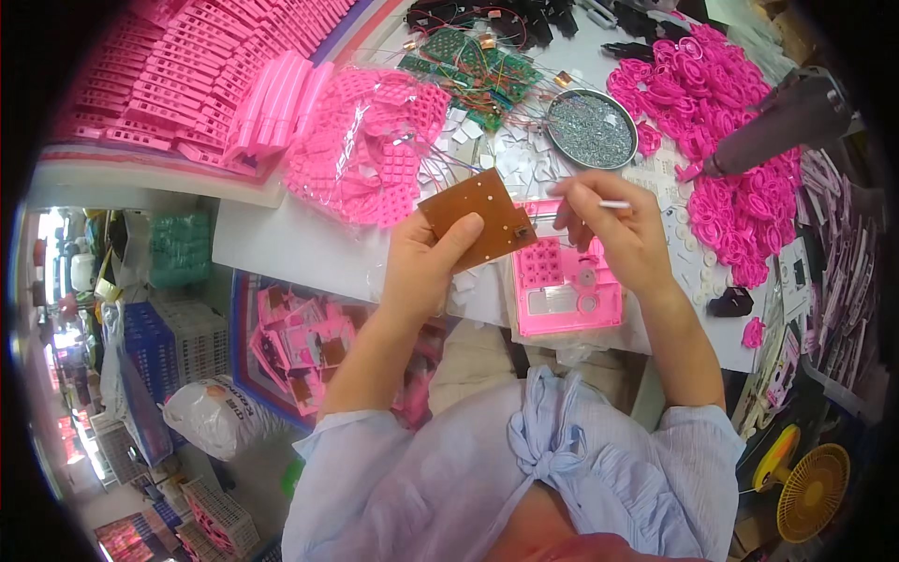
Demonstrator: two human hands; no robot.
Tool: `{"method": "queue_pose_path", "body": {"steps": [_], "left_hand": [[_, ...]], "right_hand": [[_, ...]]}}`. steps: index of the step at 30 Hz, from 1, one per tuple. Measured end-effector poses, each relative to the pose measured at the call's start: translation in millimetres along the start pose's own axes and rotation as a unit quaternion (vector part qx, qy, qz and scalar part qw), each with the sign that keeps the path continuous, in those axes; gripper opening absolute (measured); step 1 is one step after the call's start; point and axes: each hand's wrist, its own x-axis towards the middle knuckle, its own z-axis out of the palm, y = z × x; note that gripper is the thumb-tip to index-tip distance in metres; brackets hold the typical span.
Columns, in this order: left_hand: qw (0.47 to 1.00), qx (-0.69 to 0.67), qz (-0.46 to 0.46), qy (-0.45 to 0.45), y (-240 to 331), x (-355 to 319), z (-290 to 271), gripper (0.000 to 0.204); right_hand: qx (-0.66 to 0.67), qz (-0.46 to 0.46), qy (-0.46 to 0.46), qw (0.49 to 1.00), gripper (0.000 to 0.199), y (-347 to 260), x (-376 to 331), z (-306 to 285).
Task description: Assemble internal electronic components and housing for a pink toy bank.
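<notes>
1. While the left hand holds a brown circuit board up over the near edge of the desk, thumb across the board's lower left corner, its grip is closed on the board.
2. Right hand sits just beside the board, over the pink plastic case. Fingers pinch a thin white stick, likely a small tool; grip narrow and closed on it. Tip of the stick not clear enough to tell.
3. Pink case lies flat at the near edge of the desk, open side up, a grid of key holes and round openings showing. Board tilted above its left side, not seated.
4. Judged step: board in hand, being readied for fitting into the case. Next move would call for lining the board square with the case and lowering it flat, keeping the wires trailing from the far side of the board clear of the edges.
5. Around: round metal tin of small screws toward the far edge; green circuit boards with wires beside it; clear bag of pink keypads to the left; heap of pink rings at the right edge; white paper squares scattered mid-desk.
6. Stacks of pink parts fill the far left corner. Yellow fan on the floor, right.
</notes>
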Motion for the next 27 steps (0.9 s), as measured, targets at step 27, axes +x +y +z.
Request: {"method": "queue_pose_path", "body": {"steps": [27], "left_hand": [[0.994,-0.059,0.044,-0.079,-25.4,-11.6,-13.5,0.036]], "right_hand": [[-0.221,-0.154,-0.216,0.938,0.008,-39.0,34.6,-27.4]]}}
